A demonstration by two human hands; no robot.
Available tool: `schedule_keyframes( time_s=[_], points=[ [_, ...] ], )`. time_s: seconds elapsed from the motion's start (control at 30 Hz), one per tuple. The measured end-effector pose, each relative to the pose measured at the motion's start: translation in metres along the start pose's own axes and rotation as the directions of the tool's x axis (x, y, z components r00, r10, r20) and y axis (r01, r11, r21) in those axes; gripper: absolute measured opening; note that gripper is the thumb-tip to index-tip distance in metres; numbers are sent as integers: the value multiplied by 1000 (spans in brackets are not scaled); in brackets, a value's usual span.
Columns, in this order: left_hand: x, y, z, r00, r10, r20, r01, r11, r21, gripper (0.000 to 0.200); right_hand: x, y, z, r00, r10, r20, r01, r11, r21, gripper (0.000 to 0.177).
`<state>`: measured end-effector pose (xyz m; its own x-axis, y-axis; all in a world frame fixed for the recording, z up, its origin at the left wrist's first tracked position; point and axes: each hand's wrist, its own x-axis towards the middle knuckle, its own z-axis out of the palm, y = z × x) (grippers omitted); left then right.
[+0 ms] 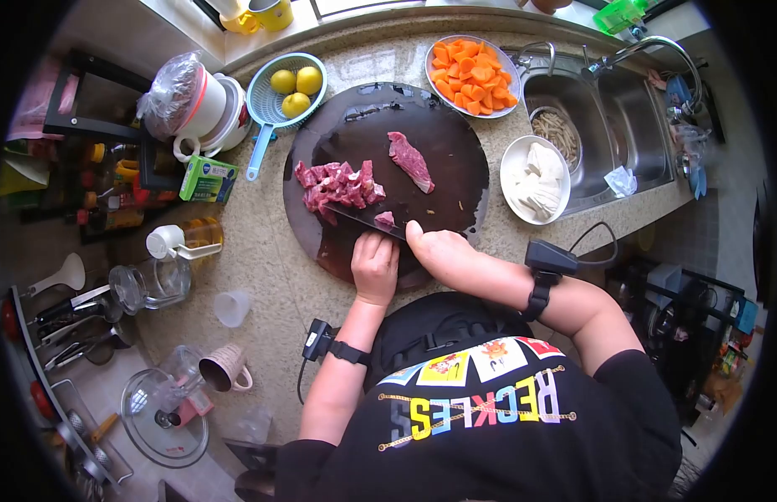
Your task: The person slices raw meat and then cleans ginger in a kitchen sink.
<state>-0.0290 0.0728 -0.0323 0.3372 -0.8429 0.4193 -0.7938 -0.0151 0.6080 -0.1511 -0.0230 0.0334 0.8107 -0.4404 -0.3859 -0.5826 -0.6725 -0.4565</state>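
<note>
— Two hands near the front of the round cutting board (430,125). State of the right hand's (443,251) grip?

— Closed on the knife (357,218), handle mostly hidden by fingers. Held low and aslant, probably for control near the board.

— And the left hand (376,263)?

— Bunched just beside the blade, fingertips down. Perhaps curled to spare the tips from the edge. Cannot tell whether gripping meat; undersides hidden.

— Where to find the meat?

— All on the board. Chunks (342,182) in a heap by the blade's far end, one small piece (384,218) beside the blade, a larger strip (411,162) well apart on the far side. Likely spaced to keep cut and uncut separate.

— Around the board?

— On the tabletop (263,226), along the far side: lemons (308,80) in a colander (259,88), carrot pieces (472,75) on a plate (429,63). To the right, white chunks (535,184) in a bowl (516,205). Presumably ringed close for easy reach, clear of the blade.
</note>
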Motion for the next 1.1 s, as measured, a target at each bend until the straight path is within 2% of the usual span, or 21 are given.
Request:
schedule_keyframes(
  time_s=[0.1, 0.17, 0.23, 0.27, 0.37, 0.47, 0.5, 0.57, 0.63, 0.7, 0.83, 0.93, 1.0, 1.1],
  points=[
    [0, 1, 0, 999, 3, -39, -2, 1000, 23, 15, -23, 12, 3, 999, -42, -20, 43, 997, 58, 16],
    [1, -1, -1, 999, 1, -45, 0, 1000, 26, 15, -46, 17, 3, 1000, 14, -10, -14, 999, 43, 19],
    [-1, 0, -3, 999, -4, -48, 5, 1000, 12, 16, -63, 16, -7, 994, 77, 78, -78, 997, 10, 20],
    [-3, 1, -4, 999, -3, -44, 4, 1000, 12, 16, -62, 19, -2, 1000, 5, -6, -5, 1000, 12, 21],
    [2, 2, -4, 999, 26, -46, -23, 998, 63, 15, -52, 23, -2, 1000, -8, -13, 8, 1000, 12, 24],
    [4, 5, -11, 1000, 26, -17, -27, 996, -85, 14, -51, 31, -4, 998, 21, -67, -20, 1000, 19, 21],
    [3, 8, -15, 1000, 23, -19, -24, 997, -80, 14, -52, 30, -7, 995, 45, -85, -44, 999, 19, 20],
    [0, 11, -24, 995, 36, -97, -38, 999, -16, 17, -59, 27, -11, 993, -1, -116, 4, 1000, 22, 20],
    [-2, 10, -27, 993, 50, -105, -48, 999, 26, 19, -68, 21, -13, 998, 4, -56, -2, 1000, 29, 22],
    [-4, 8, -24, 998, 38, -50, -41, 998, -52, 17, -76, 17, -9, 998, -16, -65, 19, 999, 40, 22],
    [-9, 1, -17, 998, 58, -13, -59, 998, -36, 16, -82, 12, -7, 999, -41, 9, 41, 999, 23, 21],
    [-12, -1, -14, 998, 45, -35, -45, 999, 1, 17, -81, 11, -2, 1000, -22, 22, 22, 1000, -12, 19],
    [-13, -1, -13, 999, 37, -11, -37, 999, 4, 21, -83, 5, -10, 998, 46, 32, -44, 995, -85, 18],
    [-13, -2, -10, 1000, 13, -24, -13, 1000, -12, 20, -81, 8, -10, 995, 82, 55, -78, 994, -78, 15]
  ],
)
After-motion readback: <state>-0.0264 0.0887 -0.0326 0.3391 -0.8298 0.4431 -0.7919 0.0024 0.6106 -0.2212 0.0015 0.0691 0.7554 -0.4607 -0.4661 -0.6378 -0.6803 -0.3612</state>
